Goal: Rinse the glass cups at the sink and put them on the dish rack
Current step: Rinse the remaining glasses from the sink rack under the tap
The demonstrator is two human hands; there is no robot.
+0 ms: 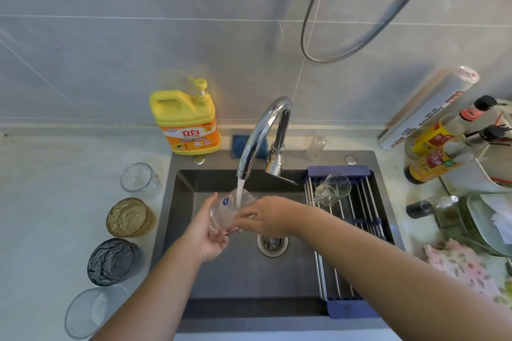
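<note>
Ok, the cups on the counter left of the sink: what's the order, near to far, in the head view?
Ribbed clear cup → grey cup → amber cup → plain clear cup.

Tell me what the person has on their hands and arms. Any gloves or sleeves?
Nothing that shows. The left hand and the right hand are bare: no gloves, and no ring, watch or bracelet can be seen. Both forearms are bare too, right to the picture's bottom edge, so no sleeve is in view.
</note>
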